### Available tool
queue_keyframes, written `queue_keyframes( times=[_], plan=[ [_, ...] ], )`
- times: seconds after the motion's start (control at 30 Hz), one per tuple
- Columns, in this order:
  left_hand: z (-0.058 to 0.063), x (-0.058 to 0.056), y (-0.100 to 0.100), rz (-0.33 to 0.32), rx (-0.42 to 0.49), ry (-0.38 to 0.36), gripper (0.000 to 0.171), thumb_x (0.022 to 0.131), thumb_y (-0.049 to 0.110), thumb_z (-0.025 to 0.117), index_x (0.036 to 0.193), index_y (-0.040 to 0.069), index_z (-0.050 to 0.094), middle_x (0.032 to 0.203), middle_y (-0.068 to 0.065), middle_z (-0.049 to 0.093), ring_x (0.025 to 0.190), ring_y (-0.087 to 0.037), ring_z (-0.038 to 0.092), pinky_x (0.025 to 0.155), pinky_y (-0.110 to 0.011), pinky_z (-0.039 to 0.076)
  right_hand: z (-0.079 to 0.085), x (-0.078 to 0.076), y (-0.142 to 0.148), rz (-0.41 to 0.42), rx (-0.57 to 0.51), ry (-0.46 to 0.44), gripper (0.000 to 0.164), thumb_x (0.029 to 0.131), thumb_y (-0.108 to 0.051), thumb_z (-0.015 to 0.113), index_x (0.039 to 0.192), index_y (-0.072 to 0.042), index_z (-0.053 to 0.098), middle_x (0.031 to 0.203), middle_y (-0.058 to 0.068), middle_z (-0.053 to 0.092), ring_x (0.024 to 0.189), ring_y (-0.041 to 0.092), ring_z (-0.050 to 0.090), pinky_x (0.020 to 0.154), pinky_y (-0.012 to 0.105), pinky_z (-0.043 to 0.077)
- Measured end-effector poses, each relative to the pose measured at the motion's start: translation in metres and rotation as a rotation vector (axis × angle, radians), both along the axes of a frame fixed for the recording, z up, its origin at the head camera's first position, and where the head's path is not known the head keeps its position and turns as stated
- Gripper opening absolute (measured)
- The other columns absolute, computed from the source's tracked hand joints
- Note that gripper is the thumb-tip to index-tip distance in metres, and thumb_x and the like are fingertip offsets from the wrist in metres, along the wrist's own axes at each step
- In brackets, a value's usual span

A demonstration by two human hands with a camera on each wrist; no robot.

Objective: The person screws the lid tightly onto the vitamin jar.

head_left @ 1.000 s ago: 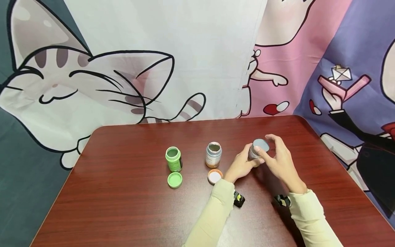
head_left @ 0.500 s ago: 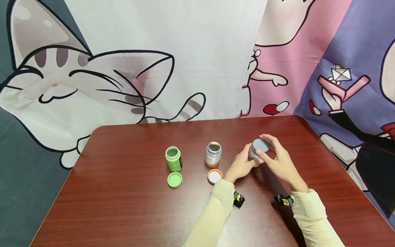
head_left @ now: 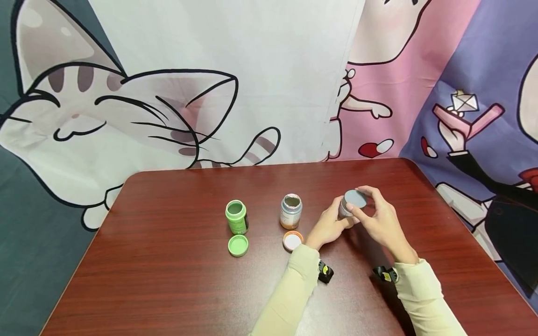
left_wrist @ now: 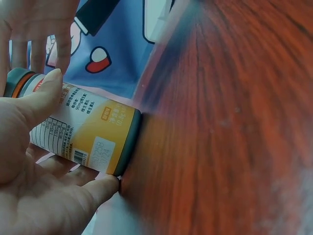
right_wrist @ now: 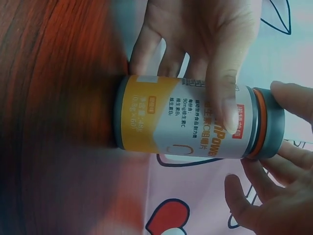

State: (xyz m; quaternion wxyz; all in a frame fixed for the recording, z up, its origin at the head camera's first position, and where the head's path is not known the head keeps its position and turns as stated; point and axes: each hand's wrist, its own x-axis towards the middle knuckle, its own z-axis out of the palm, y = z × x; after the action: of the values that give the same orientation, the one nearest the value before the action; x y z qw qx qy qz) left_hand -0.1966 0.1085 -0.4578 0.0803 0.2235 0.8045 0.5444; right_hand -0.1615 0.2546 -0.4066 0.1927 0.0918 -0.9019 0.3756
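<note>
A vitamin C chewable-tablet bottle (right_wrist: 188, 117) with a white and yellow label stands upright on the table. My left hand (head_left: 329, 226) holds its body, the thumb (left_wrist: 46, 95) lying along the label and the fingers behind it. On top is a grey cap (head_left: 355, 198), with an orange ring just under it in the wrist views. My right hand (head_left: 382, 221) pinches the cap's edge between thumb and fingers. To the left stand a lidless grey-and-white bottle (head_left: 291, 217) and a lidless green bottle (head_left: 237, 219).
A lid with an orange rim and white inside (head_left: 293, 240) lies in front of the lidless grey-and-white bottle. A green lid (head_left: 238, 245) lies before the green bottle. The reddish-brown table (head_left: 168, 280) backs onto a cartoon-printed cloth (head_left: 294, 84).
My right hand's fingers have drawn in from a wider spread to the cap's edge. My left hand and the bottle stay in place.
</note>
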Motion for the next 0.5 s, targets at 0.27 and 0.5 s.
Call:
queue_keyframes(
  times=[0.27, 0.5],
  plan=[
    [-0.0005, 0.0005, 0.0004, 0.001, -0.002, -0.005, 0.061, 0.084, 0.043, 0.063, 0.137, 0.03, 0.034, 0.125, 0.006, 0.052, 0.111, -0.006, 0.049, 0.094, -0.027, 0.039, -0.0009, 0.0003, -0.0035, -0.081, 0.031, 0.019, 0.053, 0.077, -0.034, 0.074, 0.119, -0.011, 0.051, 0.108, 0.005, 0.059, 0.098, 0.016, 0.053, 0.075, 0.021, 0.037],
    [-0.0007, 0.0006, 0.0006, 0.006, -0.003, -0.002, 0.061, 0.085, 0.04, 0.064, 0.137, 0.03, 0.034, 0.126, 0.007, 0.052, 0.112, -0.006, 0.049, 0.095, -0.026, 0.038, -0.0018, 0.0014, -0.0066, -0.121, 0.009, 0.029, 0.054, 0.075, -0.034, 0.076, 0.117, -0.011, 0.051, 0.107, 0.004, 0.059, 0.096, 0.015, 0.053, 0.074, 0.016, 0.036]
  ],
)
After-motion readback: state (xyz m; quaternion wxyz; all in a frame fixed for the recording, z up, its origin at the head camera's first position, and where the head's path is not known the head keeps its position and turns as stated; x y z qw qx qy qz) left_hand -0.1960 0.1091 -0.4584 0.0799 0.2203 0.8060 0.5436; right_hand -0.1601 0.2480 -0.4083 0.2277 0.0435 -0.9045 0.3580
